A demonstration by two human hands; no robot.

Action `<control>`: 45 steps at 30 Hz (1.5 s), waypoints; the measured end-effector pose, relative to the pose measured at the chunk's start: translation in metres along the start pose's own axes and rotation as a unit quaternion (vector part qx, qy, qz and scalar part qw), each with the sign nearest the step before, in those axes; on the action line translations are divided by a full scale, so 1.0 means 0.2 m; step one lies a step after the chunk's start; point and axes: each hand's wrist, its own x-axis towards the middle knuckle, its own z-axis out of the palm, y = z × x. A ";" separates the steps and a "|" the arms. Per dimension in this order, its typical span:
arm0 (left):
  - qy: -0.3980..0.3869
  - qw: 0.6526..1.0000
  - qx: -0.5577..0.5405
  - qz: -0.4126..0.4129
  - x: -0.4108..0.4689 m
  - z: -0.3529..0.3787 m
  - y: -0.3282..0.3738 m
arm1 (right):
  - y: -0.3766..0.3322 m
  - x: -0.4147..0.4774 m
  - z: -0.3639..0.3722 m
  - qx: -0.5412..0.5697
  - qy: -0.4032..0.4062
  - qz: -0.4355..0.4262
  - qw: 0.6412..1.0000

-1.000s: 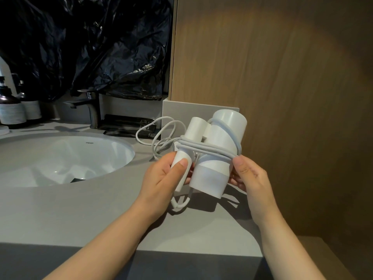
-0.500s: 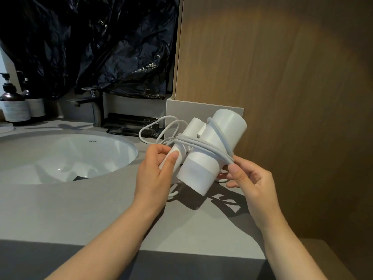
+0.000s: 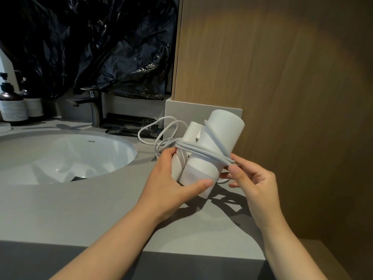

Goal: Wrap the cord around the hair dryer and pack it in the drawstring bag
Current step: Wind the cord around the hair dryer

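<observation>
Still mid-wrap here: left hand (image 3: 171,185) cupping the folded white hair dryer (image 3: 207,152) from below and holding it up over the grey counter (image 3: 80,209) beside the sink (image 3: 66,156), right hand (image 3: 254,184) pinching the cord (image 3: 201,148) where it crosses the barrel. Probably needing next to feed the loose loops behind the handle around the body, keeping tension so nothing slips, then hunting for the bag, nowhere in view. Counting one dryer, one cord with three or so turns on, two pump bottles (image 3: 14,106), one tap (image 3: 90,106).
</observation>
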 end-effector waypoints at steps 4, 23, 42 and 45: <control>-0.018 0.999 0.037 0.002 0.00 0.01 -0.01 | 0.00 0.00 0.00 -0.009 0.000 -0.004 1.000; -0.019 0.997 -0.068 -0.008 0.03 0.01 -0.05 | 0.00 -0.01 0.01 -0.027 -0.007 -0.009 1.000; -0.049 0.998 0.045 0.022 -0.01 0.01 -0.02 | 0.02 -0.02 0.02 -0.063 -0.003 -0.032 0.997; -0.027 0.998 0.039 0.040 -0.01 0.02 -0.02 | 0.02 -0.03 0.02 -0.068 -0.004 -0.034 0.997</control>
